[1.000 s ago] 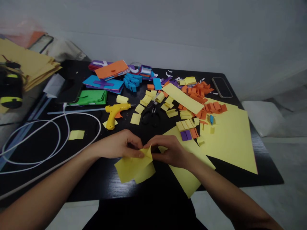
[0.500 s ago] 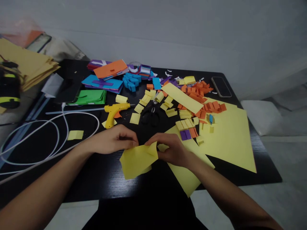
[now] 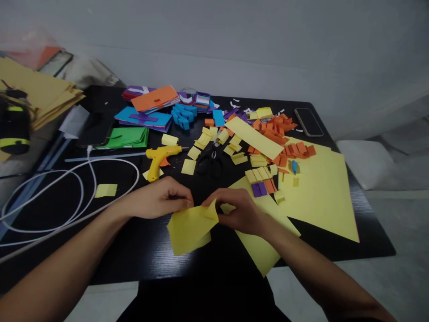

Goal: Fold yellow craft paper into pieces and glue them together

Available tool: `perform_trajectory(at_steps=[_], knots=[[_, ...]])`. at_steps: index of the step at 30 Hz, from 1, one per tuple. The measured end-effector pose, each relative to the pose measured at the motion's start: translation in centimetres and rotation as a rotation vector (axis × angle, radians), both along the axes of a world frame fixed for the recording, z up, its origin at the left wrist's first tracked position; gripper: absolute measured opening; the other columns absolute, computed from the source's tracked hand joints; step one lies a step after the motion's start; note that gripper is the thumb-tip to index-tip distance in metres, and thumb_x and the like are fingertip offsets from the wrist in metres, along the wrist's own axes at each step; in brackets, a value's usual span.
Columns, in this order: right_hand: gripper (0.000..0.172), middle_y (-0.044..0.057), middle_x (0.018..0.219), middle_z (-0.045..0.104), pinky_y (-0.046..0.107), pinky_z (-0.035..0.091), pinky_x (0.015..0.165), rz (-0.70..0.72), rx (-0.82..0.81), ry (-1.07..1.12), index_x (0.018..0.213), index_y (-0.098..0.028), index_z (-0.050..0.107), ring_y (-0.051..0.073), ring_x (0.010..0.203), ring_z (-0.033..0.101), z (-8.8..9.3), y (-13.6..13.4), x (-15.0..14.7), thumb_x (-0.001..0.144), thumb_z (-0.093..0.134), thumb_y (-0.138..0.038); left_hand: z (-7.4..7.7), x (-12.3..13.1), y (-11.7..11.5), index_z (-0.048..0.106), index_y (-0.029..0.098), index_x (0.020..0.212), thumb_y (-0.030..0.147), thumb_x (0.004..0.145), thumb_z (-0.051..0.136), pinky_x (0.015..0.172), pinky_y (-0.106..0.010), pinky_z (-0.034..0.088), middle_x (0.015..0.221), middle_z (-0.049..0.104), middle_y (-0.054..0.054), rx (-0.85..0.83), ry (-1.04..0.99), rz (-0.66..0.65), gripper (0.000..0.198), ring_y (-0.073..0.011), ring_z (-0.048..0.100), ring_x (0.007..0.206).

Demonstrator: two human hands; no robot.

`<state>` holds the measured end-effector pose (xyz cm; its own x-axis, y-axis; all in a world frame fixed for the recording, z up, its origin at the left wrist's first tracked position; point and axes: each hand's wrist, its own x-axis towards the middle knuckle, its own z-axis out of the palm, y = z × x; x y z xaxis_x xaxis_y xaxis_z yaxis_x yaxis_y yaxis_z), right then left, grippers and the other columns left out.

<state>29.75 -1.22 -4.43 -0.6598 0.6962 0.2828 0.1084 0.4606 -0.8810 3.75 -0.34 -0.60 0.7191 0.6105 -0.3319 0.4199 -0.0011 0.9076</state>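
Between my hands, near the front edge of the black table, is a creased piece of yellow paper [image 3: 191, 230]. My left hand [image 3: 164, 197] pinches its upper edge with thumb and fingertips. At its upper right corner, my right hand [image 3: 236, 208] grips the paper, which curls up there. Part of the right fingers is hidden behind the sheet. Just beyond my hands lie black scissors [image 3: 212, 164] and a yellow glue gun [image 3: 161, 160]. Small folded yellow paper pieces [image 3: 203, 138] are scattered around them. Under my right wrist rests a larger yellow sheet [image 3: 261, 246].
Orange paper pieces [image 3: 279, 129] heap up at the back right beside a phone [image 3: 309, 122]. Large yellow sheets [image 3: 321, 192] cover the right side. Blue folded paper [image 3: 144, 117] and green folded paper [image 3: 125, 137] lie back left. A white cable [image 3: 82, 192] loops on the left.
The yellow paper has shifted and tilted very slightly in my hands, its lower edge a little closer to me. Both hands keep their hold.
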Motion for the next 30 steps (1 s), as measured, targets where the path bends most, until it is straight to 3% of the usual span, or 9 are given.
perform_trajectory(at_steps=[13, 22, 26, 30], knots=[[0.015, 0.007, 0.089, 0.078, 0.024, 0.056, 0.067, 0.031, -0.041, -0.004, 0.099, -0.017, 0.076, 0.014, 0.071, 0.071, -0.2, -0.2, -0.1, 0.086, 0.08, -0.023, -0.2, 0.4, -0.3, 0.072, 0.016, 0.083, 0.027, 0.092, 0.062, 0.055, -0.017, 0.04, 0.068, 0.065, 0.003, 0.009, 0.033, -0.057, 0.018, -0.0093, 0.056, 0.06], [0.016, 0.007, 0.094, 0.08, 0.025, 0.057, 0.069, 0.063, -0.033, 0.015, 0.103, -0.019, 0.077, 0.016, 0.076, 0.073, -0.2, -0.3, -0.4, 0.088, 0.078, -0.022, -0.8, 1.5, -1.1, 0.074, 0.016, 0.08, 0.037, 0.087, 0.07, 0.051, -0.018, 0.036, 0.064, 0.063, 0.003, -0.114, 0.024, 0.055, 0.023, -0.0093, 0.051, 0.056], [0.017, 0.007, 0.097, 0.08, 0.027, 0.058, 0.073, 0.069, -0.034, 0.012, 0.106, -0.021, 0.077, 0.018, 0.083, 0.075, -0.4, -0.3, -0.4, 0.089, 0.077, -0.024, -0.8, 1.6, -1.2, 0.071, 0.016, 0.077, 0.036, 0.088, 0.069, 0.048, -0.018, 0.032, 0.06, 0.056, 0.005, -0.153, 0.032, 0.063, 0.023, -0.008, 0.045, 0.053], [0.018, 0.008, 0.096, 0.079, 0.027, 0.058, 0.073, 0.072, 0.011, 0.021, 0.107, -0.02, 0.077, 0.018, 0.083, 0.074, -0.4, -0.2, -0.4, 0.09, 0.078, -0.025, -0.8, 1.7, -1.2, 0.073, 0.015, 0.082, 0.041, 0.089, 0.068, 0.051, -0.019, 0.035, 0.065, 0.06, 0.003, -0.114, 0.033, 0.044, 0.028, -0.0094, 0.049, 0.057]])
